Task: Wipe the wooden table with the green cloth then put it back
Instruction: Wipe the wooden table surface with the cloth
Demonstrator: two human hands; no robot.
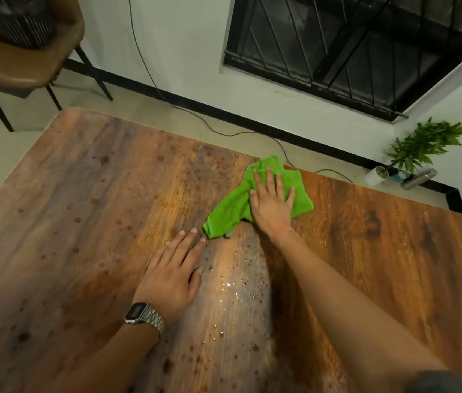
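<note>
A crumpled green cloth lies on the wooden table, near its far edge. My right hand presses flat on top of the cloth, fingers spread, covering its middle. My left hand rests palm down on the bare wood just in front of the cloth, fingers apart, with a metal watch on the wrist. Water droplets speckle the tabletop, thickest between my two arms and across the left half.
A brown chair with a dark bag on it stands at the back left. A potted plant, a white cup and a grey bottle sit on the floor at the back right. A cable runs along the floor behind the table.
</note>
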